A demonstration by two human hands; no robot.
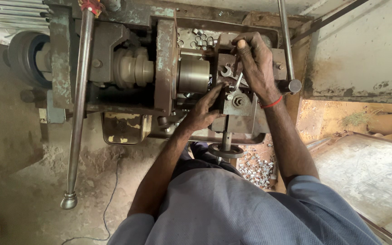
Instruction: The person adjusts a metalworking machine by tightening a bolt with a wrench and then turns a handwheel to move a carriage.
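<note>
I look down on an old metal lathe (pixel 132 68) with a brass-coloured chuck (pixel 193 75). My left hand (pixel 205 109) reaches to the tool post (pixel 234 100) just right of the chuck, fingers curled against it. My right hand (pixel 255 63) rests on top of the tool post block, fingers bent over its far edge, next to a spanner (pixel 227 71). A red band (pixel 271 103) circles my right wrist. Whether either hand grips a small part is hidden by the fingers.
A long steel lever (pixel 78 104) runs down the left, ending in a knob. A second rod (pixel 286 41) with a round end stands right of my right hand. Small metal pieces (pixel 255 169) lie in a heap below the handwheel (pixel 225 150); more sit in a tray (pixel 200 38) behind.
</note>
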